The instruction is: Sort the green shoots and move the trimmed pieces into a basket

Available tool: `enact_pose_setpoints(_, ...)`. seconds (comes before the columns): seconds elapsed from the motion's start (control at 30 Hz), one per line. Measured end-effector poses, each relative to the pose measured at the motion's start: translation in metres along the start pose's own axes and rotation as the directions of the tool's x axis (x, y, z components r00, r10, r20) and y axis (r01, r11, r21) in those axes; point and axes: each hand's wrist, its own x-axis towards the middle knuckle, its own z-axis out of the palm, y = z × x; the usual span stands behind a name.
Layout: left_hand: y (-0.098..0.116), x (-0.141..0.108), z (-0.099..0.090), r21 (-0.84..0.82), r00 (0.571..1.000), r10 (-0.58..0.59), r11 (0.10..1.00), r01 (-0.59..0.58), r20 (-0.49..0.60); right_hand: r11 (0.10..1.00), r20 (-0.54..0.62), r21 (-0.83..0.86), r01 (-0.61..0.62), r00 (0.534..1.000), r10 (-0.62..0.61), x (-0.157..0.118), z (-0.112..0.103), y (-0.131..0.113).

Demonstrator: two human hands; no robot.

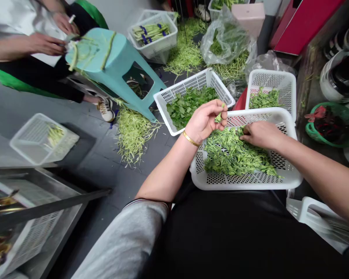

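Observation:
A white perforated basket [244,183] in front of my body holds a heap of chopped light-green vegetable pieces [238,155]. My left hand [207,120], with a gold bangle at the wrist, is raised over the basket's left rear corner, its fingers curled round a small green piece [218,117]. My right hand [261,135] reaches down into the basket with its fingertips bent together at the heap's rear edge; what they pinch, if anything, is hidden. Behind my left hand, a white basket [162,101] holds dark green leaves [189,104].
Another white basket [292,89] with some greens stands behind on the right. A teal stool [119,50] is at the left rear, beside a seated person's hands [48,43]. Stripped stems [132,131] lie on the floor. A metal rack [61,217] stands lower left.

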Motion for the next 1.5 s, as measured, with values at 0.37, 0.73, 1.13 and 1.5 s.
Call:
enact_pose_setpoints(0.37, -0.002, -0.004, 0.016, 0.147, 0.985, -0.105, 0.985, 0.085, 0.134, 0.460, -0.188, 0.865, 0.198, 0.980, -0.069, -0.021, -0.019, -0.007)
enact_pose_setpoints(0.73, -0.004, -0.005, 0.013, 0.014, 0.990, -0.113, 0.994, 0.113, 0.086, 0.969, -0.002, 0.242, 0.051, 0.999, -0.052, -0.022, -0.021, 0.010)
enact_pose_setpoints(1.13, -0.001, -0.007, 0.046, 0.117, 0.972, -0.186, 0.978, 0.170, 0.144, 0.900, -0.557, 0.377, 0.219, 0.830, 0.031, -0.042, -0.009, -0.006)
enact_pose_setpoints(1.5, -0.002, -0.015, 0.036, -0.033, 0.988, 0.150, 0.988, -0.149, 0.043, 0.844, -0.068, 0.536, 0.038, 0.998, -0.002, -0.067, -0.006, 0.016)
